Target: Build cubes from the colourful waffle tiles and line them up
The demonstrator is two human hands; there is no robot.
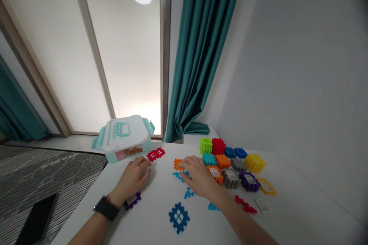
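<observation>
Forearms: the person's bare left forearm (92, 231) and right forearm (244, 222) reach up from the bottom edge, with a black smartwatch (106, 208) on the left wrist.

Left hand: the left hand (133, 178) rests palm-down with its fingers loosely curled, holding nothing visible. A purple waffle block piece (132, 201) lies just beside its wrist, and a red waffle block piece (155, 154) lies just past its fingertips.

Right hand: the right hand (198, 176) lies palm-down with its fingers spread. Its fingertips (184, 164) are at an orange waffle block piece (178, 164); I cannot tell whether they grip it. A light blue piece (179, 176) is partly tucked beneath the hand.

Loose pieces: a blue waffle block piece (178, 217) lies flat at lower centre. A red piece (245, 204) and a white window insert (262, 206) sit at lower right.

Block group: assembled block cubes, including a green cube (206, 145) and a red cube (218, 146), stand clustered at centre right on a white table (301, 214).

Beyond: a white plastic storage box (122, 138) with teal clips sits at the table's far edge. A teal curtain (198, 57) hangs at upper centre.

Left edge: a black smartphone (37, 220) lies on a striped grey surface (51, 168) at lower left.
</observation>
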